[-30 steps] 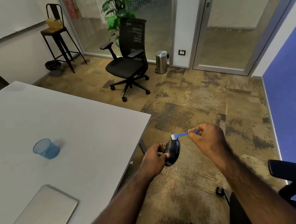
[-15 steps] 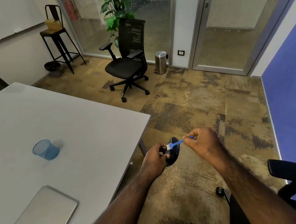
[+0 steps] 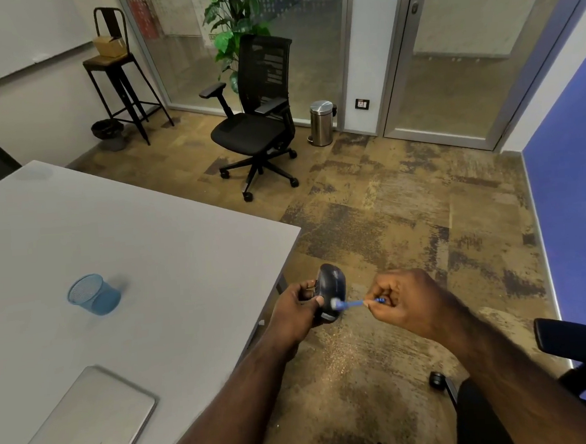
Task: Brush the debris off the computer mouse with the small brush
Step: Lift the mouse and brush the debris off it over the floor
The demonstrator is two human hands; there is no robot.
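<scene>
Beyond the tabletop's right edge, over the floor, the left hand grasps the computer mouse upright by its sides; a light, hard, smooth shell, likely slippery. The right hand pinches the small brush by its thin handle, soft bristles touching the mouse's lower face.

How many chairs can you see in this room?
3: a black office chair by the glass wall, a tall black stool holding a cardboard box by the left wall, and part of another black chair at the lower right edge. More may be out of view.
</scene>
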